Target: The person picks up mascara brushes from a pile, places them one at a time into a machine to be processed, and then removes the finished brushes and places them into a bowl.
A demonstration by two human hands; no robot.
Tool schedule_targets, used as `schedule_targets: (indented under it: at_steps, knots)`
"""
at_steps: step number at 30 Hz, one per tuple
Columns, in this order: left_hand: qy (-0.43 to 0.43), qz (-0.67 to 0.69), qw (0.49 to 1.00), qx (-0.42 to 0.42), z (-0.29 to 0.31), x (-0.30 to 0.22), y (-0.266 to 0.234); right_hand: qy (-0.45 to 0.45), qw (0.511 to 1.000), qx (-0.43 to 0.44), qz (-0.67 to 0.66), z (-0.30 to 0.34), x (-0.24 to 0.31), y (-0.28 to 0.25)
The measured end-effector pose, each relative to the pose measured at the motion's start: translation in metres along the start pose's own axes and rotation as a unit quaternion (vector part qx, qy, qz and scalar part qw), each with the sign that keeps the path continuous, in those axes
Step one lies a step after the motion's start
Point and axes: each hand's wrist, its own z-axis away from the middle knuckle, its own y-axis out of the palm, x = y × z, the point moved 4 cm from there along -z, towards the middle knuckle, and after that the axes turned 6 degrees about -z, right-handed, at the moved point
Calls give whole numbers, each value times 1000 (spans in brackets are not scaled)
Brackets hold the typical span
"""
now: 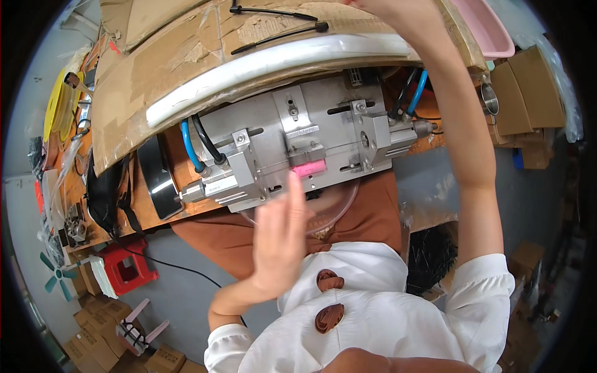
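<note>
Below the middle of a metal fixture (331,124), my left hand (280,233) is raised with its fingers stretched out, a little blurred. Its index fingertip is close to a bright pink piece (309,168) at the fixture's centre block; I cannot tell whether they touch. Metal clamp units, one at the left (244,165) and one at the right (374,138), flank that block. My right arm reaches forward over the cardboard, and my right hand (388,9) is cut off by the top edge, its fingers mostly hidden. Two thin black pieces with knobbed ends (280,37) lie nearby on the cardboard (186,53).
A white padded strip (273,65) lines the cardboard's front edge. Blue and black hoses (191,146) run to both clamp units. A black bag (109,202) lies left on the wooden bench. At the far right stand a pink basin (488,28) and cardboard boxes (528,90). A red stool (127,267) is below left.
</note>
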Motion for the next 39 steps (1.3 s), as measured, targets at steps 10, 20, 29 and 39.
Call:
schedule_targets:
  at_steps: [10,20,29,39]
  knots:
    - [-52,-47,995,75,5,-12,47,-39,983,-73,-163,105,11,-30]
    - [36,-90,984,-151,-166,19,-21,-121,987,45,95,247,-21,81]
    - [45,-86,995,9,-203,6,0,-83,983,113,119,236,-21,84]
    - [34,8,999,33,-204,21,13,-102,922,-143,345,15,-23,-32]
